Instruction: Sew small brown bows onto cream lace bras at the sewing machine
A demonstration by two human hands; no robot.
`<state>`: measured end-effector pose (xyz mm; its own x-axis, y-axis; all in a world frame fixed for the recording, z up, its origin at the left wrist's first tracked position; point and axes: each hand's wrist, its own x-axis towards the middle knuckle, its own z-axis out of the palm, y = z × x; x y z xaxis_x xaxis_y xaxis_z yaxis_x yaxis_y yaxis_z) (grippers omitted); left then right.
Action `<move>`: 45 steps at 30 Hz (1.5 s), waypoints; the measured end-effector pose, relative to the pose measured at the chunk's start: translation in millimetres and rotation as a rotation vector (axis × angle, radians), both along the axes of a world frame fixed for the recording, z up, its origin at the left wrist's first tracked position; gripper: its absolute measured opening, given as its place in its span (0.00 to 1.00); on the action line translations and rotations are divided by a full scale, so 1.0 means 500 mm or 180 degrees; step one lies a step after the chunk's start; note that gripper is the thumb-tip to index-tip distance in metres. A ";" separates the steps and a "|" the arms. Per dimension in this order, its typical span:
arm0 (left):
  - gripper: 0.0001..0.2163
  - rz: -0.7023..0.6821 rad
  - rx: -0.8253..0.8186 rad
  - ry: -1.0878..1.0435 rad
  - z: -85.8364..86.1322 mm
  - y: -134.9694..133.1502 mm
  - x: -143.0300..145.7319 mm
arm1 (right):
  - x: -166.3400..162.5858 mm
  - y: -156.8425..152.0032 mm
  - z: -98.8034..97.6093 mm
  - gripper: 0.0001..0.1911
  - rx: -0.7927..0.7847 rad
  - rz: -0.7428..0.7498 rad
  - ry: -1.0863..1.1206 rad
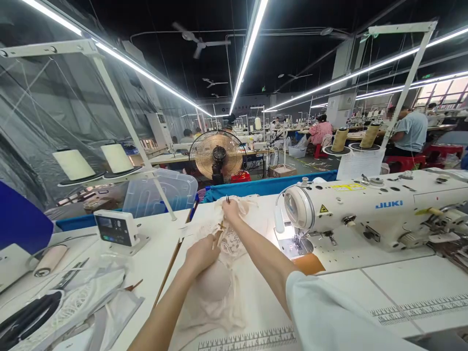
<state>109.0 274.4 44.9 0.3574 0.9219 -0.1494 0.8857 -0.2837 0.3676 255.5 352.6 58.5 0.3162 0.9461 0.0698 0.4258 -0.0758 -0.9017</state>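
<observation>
While the lace garment (219,273) is lying stretched away from me across the worktop (365,282), I am noting its long axis: running from the near edge toward the far edge, just left of the sewing machine (365,209). My left hand (200,254) is pressing down on the padded middle of it, fingers curled closed on the fabric. My right hand (231,210) is reaching further out, pinching the far end along with a thin dark tool (227,199) I cannot identify. So the right hand is nearer the far end, the left nearer the cup. A wooden stick (168,273) is lying parallel, along the garment's left side.
</observation>
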 end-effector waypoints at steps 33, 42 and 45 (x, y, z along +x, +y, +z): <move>0.18 0.0912 -0.1221 -0.2514 -0.133 -0.486 -0.180 | -0.040 -0.457 -0.068 0.14 0.0805 0.1547 -0.0274; 0.15 0.0161 -0.1314 -0.2283 -0.069 -0.554 -0.201 | -0.008 -0.666 -0.136 0.17 -0.0405 0.2866 0.0070; 0.16 0.0128 -0.1578 -0.2229 -0.068 -0.564 -0.216 | -0.031 -0.675 -0.170 0.17 -0.0706 0.3028 0.0308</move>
